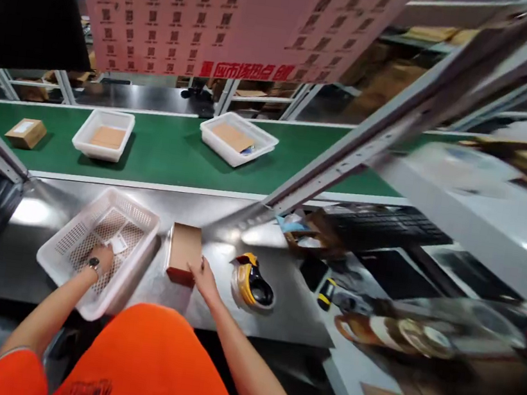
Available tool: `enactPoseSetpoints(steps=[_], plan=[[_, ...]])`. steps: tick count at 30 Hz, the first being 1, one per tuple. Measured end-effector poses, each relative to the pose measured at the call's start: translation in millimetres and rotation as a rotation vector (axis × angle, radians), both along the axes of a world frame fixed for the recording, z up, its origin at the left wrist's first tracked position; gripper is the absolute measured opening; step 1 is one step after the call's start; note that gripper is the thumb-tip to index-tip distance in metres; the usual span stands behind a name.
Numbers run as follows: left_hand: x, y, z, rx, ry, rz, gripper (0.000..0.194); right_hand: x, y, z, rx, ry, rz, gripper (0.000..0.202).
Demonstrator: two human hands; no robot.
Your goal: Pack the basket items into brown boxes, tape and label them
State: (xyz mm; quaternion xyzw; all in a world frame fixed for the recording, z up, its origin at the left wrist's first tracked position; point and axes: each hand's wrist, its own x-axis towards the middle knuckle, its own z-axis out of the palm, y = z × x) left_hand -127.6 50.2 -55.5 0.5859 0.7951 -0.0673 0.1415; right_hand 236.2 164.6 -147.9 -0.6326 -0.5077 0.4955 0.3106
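Where a white, perforated plastic basket point(150, 223) lies, at nine o'clock from a brown rectangular cardboard box point(186, 244), the left hand point(103, 258) dips inside, its grip unclear. The right hand point(204, 280), digits slightly parted, touches the box's five-o'clock corner, its hold uncertain. A curved yellow-and-black tape dispenser point(243, 280) sits at four.

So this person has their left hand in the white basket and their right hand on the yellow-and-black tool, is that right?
Not quite: in the head view, the right hand is at the cardboard box, with the yellow-and-black tool lying apart to its right. The left hand is indeed in the white basket.
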Motion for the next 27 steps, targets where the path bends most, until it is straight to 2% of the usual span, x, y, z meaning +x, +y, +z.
enactPoseSetpoints(steps=[2,4,7,8,9,10,12,14,15,17,19,21,22,24,27], plan=[[-2,1,2.4,-0.031,-0.005,0.059,0.029,3,1,-5.2,-0.014,-0.010,-0.005,0.085],[-8,5,12.0,-0.053,-0.016,0.095,0.027,4,-2,-2.4,-0.008,-0.013,-0.042,0.084],[-20,3,30.7,-0.060,-0.024,0.071,0.027,7,-20,22.3,0.000,0.073,-0.134,0.065],[-25,2,33.6,-0.044,-0.022,0.041,0.028,8,-29,34.5,-0.008,0.134,-0.171,0.056],[-32,3,33.2,0.000,-0.023,0.012,0.029,8,-38,47.0,-0.042,0.227,-0.151,0.047],[-38,7,29.0,0.153,-0.046,-0.019,0.029,6,-44,58.8,-0.084,0.328,-0.104,0.039],[-41,24,13.2,0.614,-0.149,-0.230,0.025,3,-51,77.6,-0.110,0.388,-0.093,0.031],[-20,44,-1.9,0.926,-0.281,-0.541,0.026,2,-50,88.8,-0.179,0.441,-0.043,0.040],[1,50,-5.8,1.009,-0.324,-0.652,0.025,3,-49,91.7,-0.248,0.489,0.029,0.049],[52,53,-6.3,1.052,-0.385,-0.842,0.031,5,-50,92.8,-0.447,0.599,0.229,0.065],[103,49,-3.4,1.052,-0.426,-0.965,0.043,10,-55,88.6,-0.549,0.654,0.327,0.064],[139,47,-6.0,1.072,-0.444,-1.036,0.050,18,-63,81.7,-0.486,0.638,0.259,0.055],[149,48,-10.5,1.085,-0.446,-1.056,0.050,23,-68,78.0,-0.440,0.623,0.213,0.051],[157,54,-24.9,1.074,-0.453,-1.058,0.048,36,-79,71.6,-0.398,0.610,0.151,0.047],[152,68,-46.4,0.993,-0.536,-0.896,0.036,59,-95,65.8,-0.390,0.607,0.082,0.045]])
